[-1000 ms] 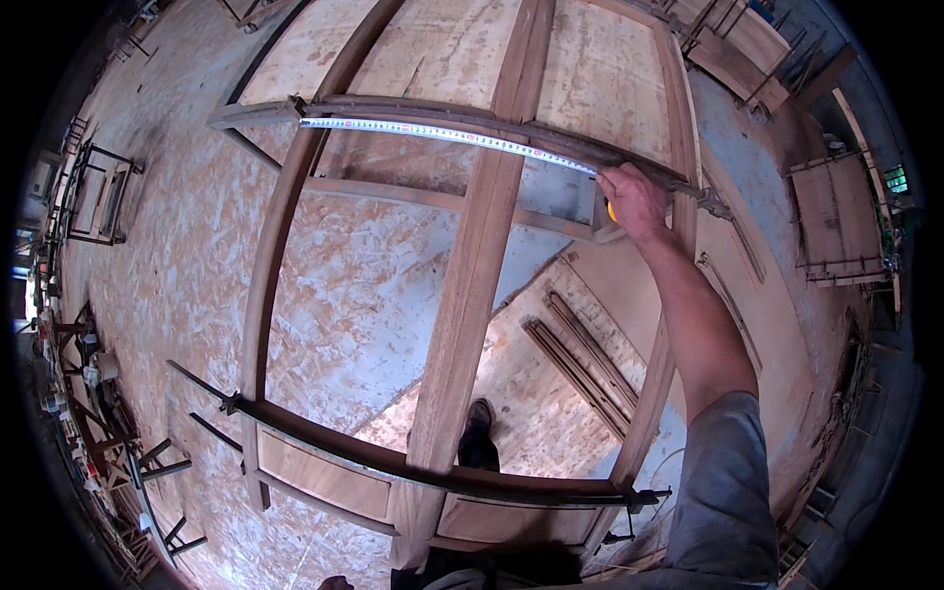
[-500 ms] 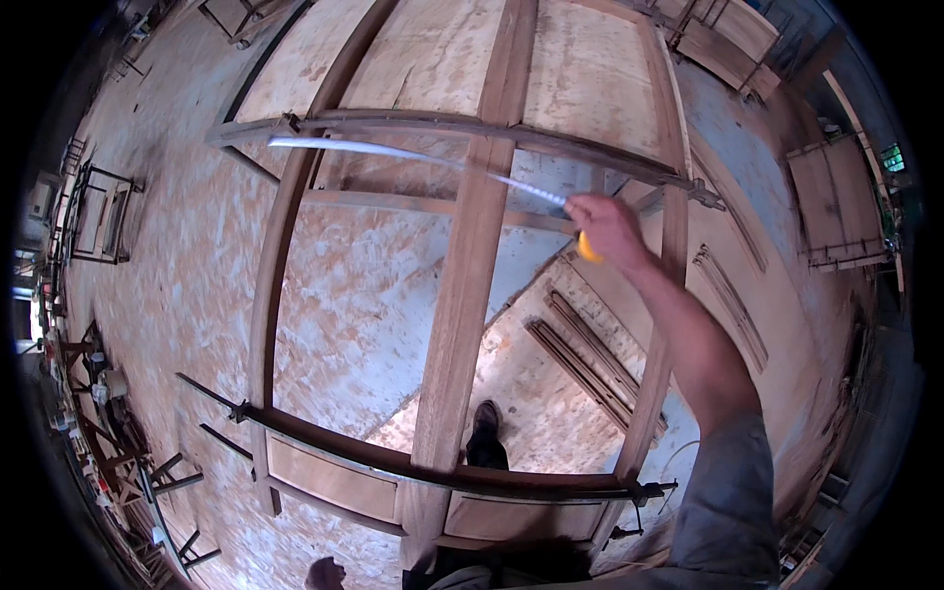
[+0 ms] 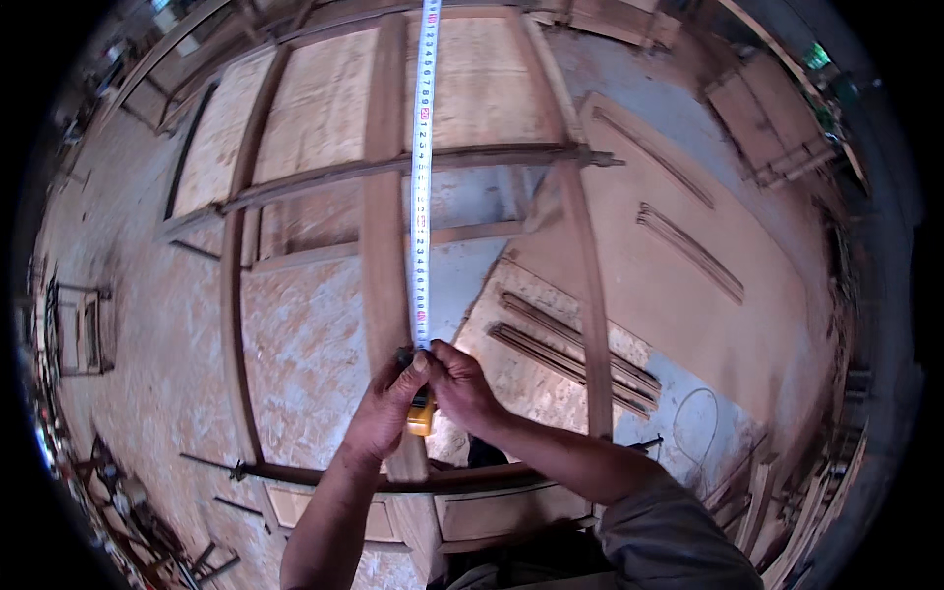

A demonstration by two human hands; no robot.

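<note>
A yellow-and-black tape measure is held over the middle rail of a large wooden frame. My left hand is closed around its case. Beside it my right hand is closed at the mouth of the case, where the blade comes out; its fingertips are partly hidden. The white tape blade runs straight away from my hands, along the right side of the middle rail and over the far bar clamp. Its far end lies beyond the top of the view.
A near bar clamp crosses the frame close to my body. Below on the right, bundled wood strips lie on the floor, with more strips on a brown sheet. Wooden panels stand at the far right.
My left hand has come up and taken hold of the tape measure case. My right hand has moved left and nearer; the blade, formerly stretched leftward, now points straight away. The view has shifted.
</note>
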